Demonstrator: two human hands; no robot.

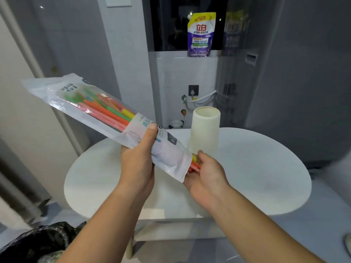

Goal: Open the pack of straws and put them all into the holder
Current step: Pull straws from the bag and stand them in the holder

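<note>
left hand (139, 160) grips the tilted pack (106, 118), fingers clamped round it, above the table (256, 177). straws (194, 165) slide from its open end into the cupped right hand (206, 176), fingers apart. best to gather the bundle before moving to the empty holder (205, 130) just behind.

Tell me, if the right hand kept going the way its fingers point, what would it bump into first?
Probably the straws poking from the pack; the right hand is cupped right at them. Beyond stands the holder, though depth is unclear.
</note>
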